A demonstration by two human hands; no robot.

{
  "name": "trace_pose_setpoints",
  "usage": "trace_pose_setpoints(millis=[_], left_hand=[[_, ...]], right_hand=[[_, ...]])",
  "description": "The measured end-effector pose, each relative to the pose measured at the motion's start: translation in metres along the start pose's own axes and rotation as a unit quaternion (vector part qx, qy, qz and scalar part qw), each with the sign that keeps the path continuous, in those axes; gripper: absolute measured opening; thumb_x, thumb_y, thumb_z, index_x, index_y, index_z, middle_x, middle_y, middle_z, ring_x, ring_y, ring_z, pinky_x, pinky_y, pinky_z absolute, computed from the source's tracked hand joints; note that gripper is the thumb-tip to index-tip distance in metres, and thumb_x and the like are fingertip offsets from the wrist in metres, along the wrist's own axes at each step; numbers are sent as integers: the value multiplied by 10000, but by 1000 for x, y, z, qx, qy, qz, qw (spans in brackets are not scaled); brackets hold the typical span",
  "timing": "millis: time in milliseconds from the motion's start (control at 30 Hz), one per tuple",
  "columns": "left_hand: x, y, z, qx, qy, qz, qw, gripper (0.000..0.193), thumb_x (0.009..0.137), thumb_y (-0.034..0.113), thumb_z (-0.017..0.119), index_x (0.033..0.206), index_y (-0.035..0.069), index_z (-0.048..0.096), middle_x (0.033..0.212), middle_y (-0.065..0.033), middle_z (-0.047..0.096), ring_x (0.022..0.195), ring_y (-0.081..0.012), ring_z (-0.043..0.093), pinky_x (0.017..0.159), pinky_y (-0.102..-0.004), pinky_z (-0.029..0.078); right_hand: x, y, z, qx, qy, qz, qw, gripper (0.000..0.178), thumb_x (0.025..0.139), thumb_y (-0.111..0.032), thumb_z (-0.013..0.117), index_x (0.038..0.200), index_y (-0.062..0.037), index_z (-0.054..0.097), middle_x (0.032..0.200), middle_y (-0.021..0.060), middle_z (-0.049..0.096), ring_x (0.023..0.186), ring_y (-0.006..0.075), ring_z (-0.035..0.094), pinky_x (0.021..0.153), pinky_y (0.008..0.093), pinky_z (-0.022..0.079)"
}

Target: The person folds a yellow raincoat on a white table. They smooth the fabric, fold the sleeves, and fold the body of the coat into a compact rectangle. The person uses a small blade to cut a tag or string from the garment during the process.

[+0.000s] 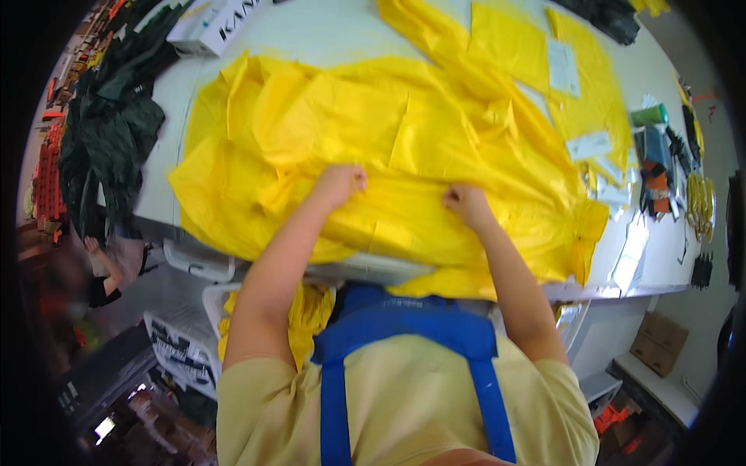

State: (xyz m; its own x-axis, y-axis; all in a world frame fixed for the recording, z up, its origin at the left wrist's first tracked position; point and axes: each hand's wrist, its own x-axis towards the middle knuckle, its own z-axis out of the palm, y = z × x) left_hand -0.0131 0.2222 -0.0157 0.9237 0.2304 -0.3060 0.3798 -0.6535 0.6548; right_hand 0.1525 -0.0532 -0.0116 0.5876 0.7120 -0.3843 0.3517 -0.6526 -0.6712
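A large yellow garment [404, 128] of thin, shiny fabric lies spread and wrinkled over the white table [660, 62]. Its near edge hangs over the table's front. My left hand [339, 186] is closed on a fold of it, left of the middle. A short way to the right, my right hand [468, 205] grips the same garment with curled fingers. Between the two hands the fabric runs in a fairly straight strip. The fingertips are partly hidden. A cuffed end [588, 241] of the garment lies at the right.
Dark green garments [113, 132] drape off the table's left end, near a white box [214, 27]. More yellow pieces [509, 43] with paper sheets lie at the back right. Small tools and a green roll [650, 116] sit farther right. Below stands a bin of yellow fabric [311, 318]. Another person's hand [93, 246] shows at left.
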Motion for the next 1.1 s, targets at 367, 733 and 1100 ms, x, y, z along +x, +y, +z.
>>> trace_pose_setpoints(millis=[367,733,1100], left_hand=[[21,3,-18,41,-74,-49,995,109,699,175,732,743,90,681,739,-109,661,723,-268,635,663,-373,501],[47,-6,-10,137,-149,-61,977,268,726,327,680,793,68,694,792,-136,671,783,-310,645,681,-421,506],[-118,-22,-66,253,39,-166,952,159,793,249,634,862,107,649,825,-83,654,864,-282,621,708,-424,450]], right_hand=[[15,-18,-21,-49,-84,41,994,220,733,-204,732,828,-41,620,709,107,632,677,238,609,640,340,483],[22,-24,-23,-76,-108,35,991,229,742,-208,725,810,-14,624,675,103,609,624,204,581,604,330,464],[1,-14,-39,-201,-82,70,974,277,721,-228,726,899,-33,641,763,139,645,729,269,623,684,351,488]])
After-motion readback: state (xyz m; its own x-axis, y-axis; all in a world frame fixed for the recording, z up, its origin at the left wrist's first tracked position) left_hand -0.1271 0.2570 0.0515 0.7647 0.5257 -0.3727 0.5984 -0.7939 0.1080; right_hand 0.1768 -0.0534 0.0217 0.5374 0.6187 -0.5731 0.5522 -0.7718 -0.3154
